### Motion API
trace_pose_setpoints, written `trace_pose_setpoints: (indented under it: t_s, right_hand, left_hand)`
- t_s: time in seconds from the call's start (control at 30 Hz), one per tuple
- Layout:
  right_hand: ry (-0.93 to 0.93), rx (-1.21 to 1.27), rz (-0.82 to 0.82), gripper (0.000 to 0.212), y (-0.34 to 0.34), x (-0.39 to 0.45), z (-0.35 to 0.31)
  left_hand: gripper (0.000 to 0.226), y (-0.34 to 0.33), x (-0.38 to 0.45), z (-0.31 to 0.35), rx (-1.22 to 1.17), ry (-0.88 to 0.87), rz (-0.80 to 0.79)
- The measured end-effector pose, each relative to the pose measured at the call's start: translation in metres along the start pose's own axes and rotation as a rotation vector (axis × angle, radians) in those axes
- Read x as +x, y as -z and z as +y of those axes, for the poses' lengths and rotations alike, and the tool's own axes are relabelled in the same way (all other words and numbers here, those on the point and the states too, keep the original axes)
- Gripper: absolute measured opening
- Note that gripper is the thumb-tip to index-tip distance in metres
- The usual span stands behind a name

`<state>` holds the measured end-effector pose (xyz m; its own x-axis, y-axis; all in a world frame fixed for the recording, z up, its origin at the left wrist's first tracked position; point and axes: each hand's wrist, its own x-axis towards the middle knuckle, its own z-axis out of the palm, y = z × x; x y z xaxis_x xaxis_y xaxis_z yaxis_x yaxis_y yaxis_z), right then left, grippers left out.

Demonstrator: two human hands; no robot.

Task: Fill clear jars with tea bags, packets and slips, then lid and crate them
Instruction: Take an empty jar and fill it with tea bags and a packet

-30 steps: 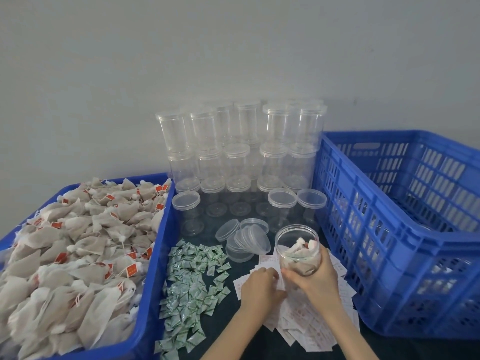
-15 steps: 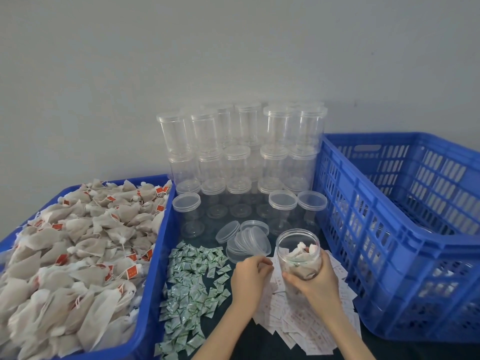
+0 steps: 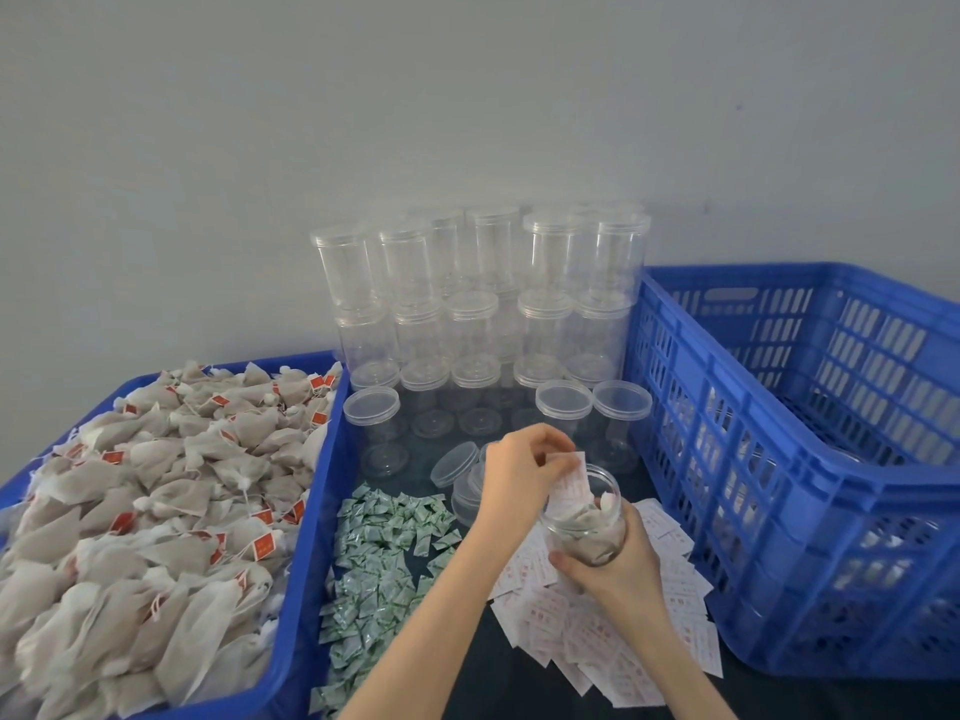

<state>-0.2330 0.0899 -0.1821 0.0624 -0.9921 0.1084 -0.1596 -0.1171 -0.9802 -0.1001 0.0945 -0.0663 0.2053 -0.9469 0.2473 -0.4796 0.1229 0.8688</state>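
Observation:
My right hand grips an open clear jar holding tea bags, lifted a little over the pile of white slips. My left hand pinches one white slip with red print at the jar's mouth, its lower end inside the rim. Loose clear lids lie just left of the jar. Green packets are spread on the dark table to the left. A blue tray heaped with tea bags fills the left side.
Stacked empty lidded jars stand against the wall behind the work spot. A tall blue slatted crate stands at the right, close to my right hand; jars show dimly through its slats.
My left hand rose from the slip pile with one slip and brought it to the jar's mouth. The jar in my right hand tilted slightly toward it.

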Motion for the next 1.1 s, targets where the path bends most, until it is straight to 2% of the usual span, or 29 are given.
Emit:
trace_pose_setpoints:
  t_s: [0.07, 0.17, 0.33, 0.5, 0.7, 0.83, 0.87, 0.93, 1.03, 1.1]
  right_hand:
    - [0.003, 0.003, -0.004, 0.082, -0.001, -0.001, -0.002]
    - [0.005, -0.007, -0.015, 0.086, -0.001, -0.002, -0.002]
    - [0.003, -0.01, -0.036, 0.099, 0.001, -0.003, -0.005]
    - [0.031, 0.021, -0.046, 0.09, 0.004, -0.005, -0.009]
    - [0.046, 0.021, -0.053, 0.081, 0.007, -0.006, -0.012]
    - [0.042, -0.006, -0.076, 0.094, 0.007, -0.005, -0.012]
    - [0.042, -0.014, -0.077, 0.096, 0.008, -0.005, -0.013]
    - [0.045, -0.021, -0.063, 0.091, 0.009, -0.003, -0.015]
    - [0.046, -0.03, -0.038, 0.081, 0.014, 0.002, -0.021]
    - [0.034, -0.002, -0.028, 0.079, 0.018, 0.006, -0.029]
  left_hand:
    - [0.014, -0.004, 0.001, -0.001, 0.103, -0.022, -0.081]
    - [0.005, -0.01, 0.002, -0.002, 0.265, -0.035, -0.202]
    - [0.01, -0.012, 0.005, -0.003, 0.498, -0.069, -0.312]
    - [0.01, -0.012, 0.002, -0.003, 0.533, -0.136, -0.312]
    - [0.012, 0.003, -0.008, 0.001, 0.493, -0.327, -0.16]
    - [0.028, 0.005, -0.013, -0.003, 0.912, -0.406, -0.308]
    - [0.03, 0.006, -0.013, -0.004, 0.944, -0.406, -0.334]
    - [0.03, 0.008, -0.013, -0.001, 0.83, -0.394, -0.32]
    - [0.026, 0.013, -0.01, -0.004, 0.477, -0.368, -0.172]
    - [0.06, 0.013, -0.011, -0.009, 0.271, -0.287, -0.233]
